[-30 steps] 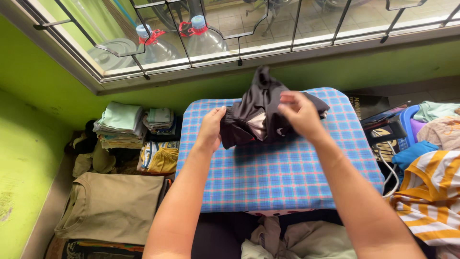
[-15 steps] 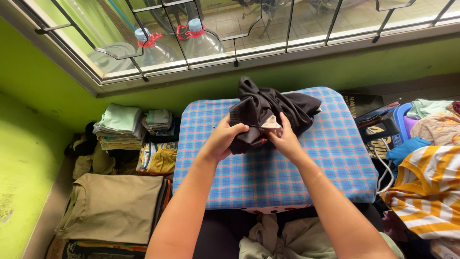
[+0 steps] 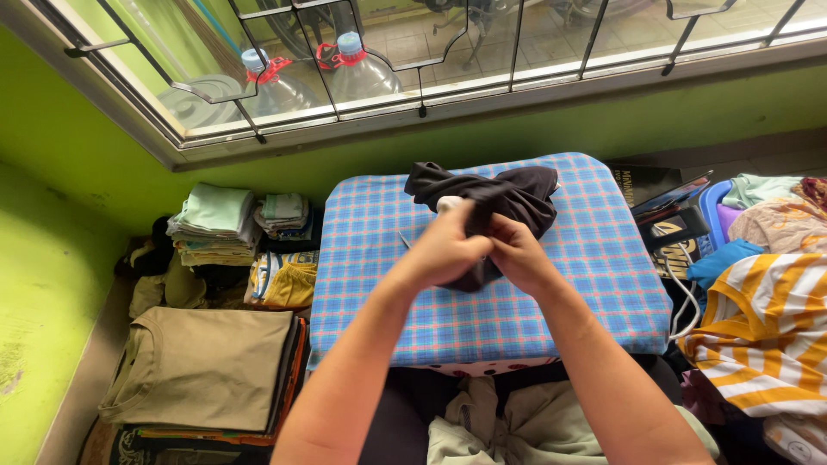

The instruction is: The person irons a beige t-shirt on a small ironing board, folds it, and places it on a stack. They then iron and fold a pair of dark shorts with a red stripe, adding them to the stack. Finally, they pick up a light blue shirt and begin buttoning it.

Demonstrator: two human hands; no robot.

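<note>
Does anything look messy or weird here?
Mostly the dark garment: it sits bunched and twisted on the checked board, gripped by the left hand and right hand. Loose clothes also lie heaped at the right, unlike the neat folded stacks at the left.

A padded board [image 3: 551, 284] covered in blue checked cloth stands below a barred window, bearing 1 crumpled dark garment [image 3: 508, 194] at its far end. On the floor to its left lie a folded olive shirt [image 3: 202, 366] and 2 stacks of folded clothes [image 3: 215, 226], with a yellow garment [image 3: 289, 284] beside them.
</note>
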